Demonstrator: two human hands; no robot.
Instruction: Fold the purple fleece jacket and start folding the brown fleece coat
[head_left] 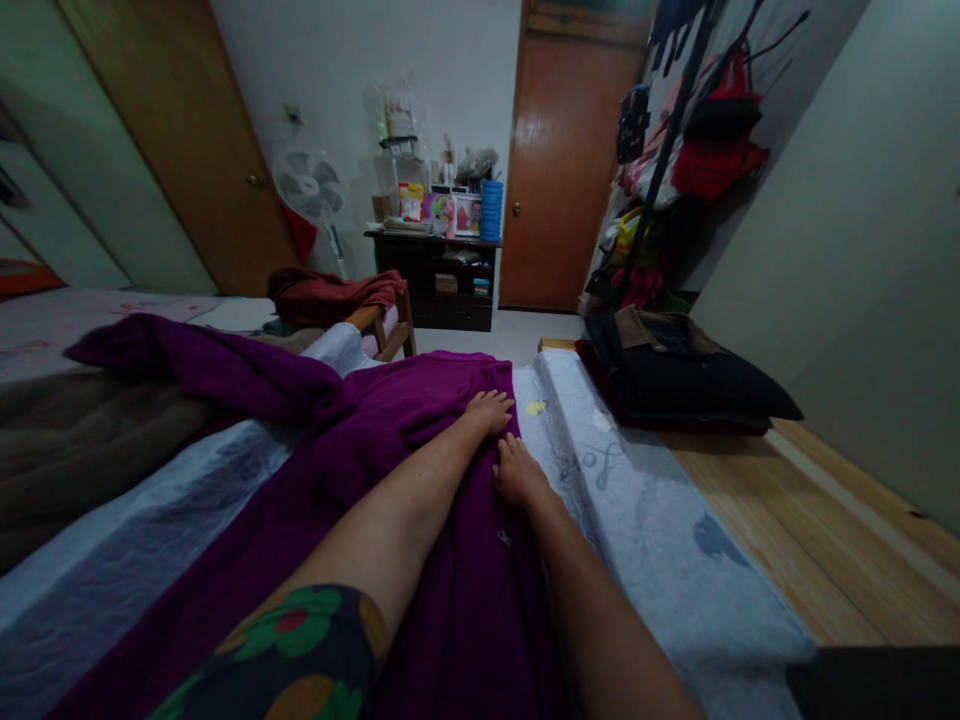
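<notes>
A purple garment (pixel 382 425) is spread over a light grey-blue bed cover, its long lower part running toward me and one sleeve stretched out to the left. My left hand (pixel 491 410) lies on the cloth near its right edge, fingers stretched out and slightly apart. Just below it, my right hand (pixel 517 470) rests on the same edge with its fingers spread. The two hands are close but apart, and neither grips the cloth. A small pale logo shows on the garment below my right hand.
Folded dark clothes (pixel 675 365) are stacked at the right on a wooden surface (pixel 810 540). A brown blanket (pixel 90 450) lies at the left. Beyond the bed stand a reddish cloth (pixel 334 295) on a wooden frame, a fan (pixel 309 182) and a dark cabinet (pixel 431 285).
</notes>
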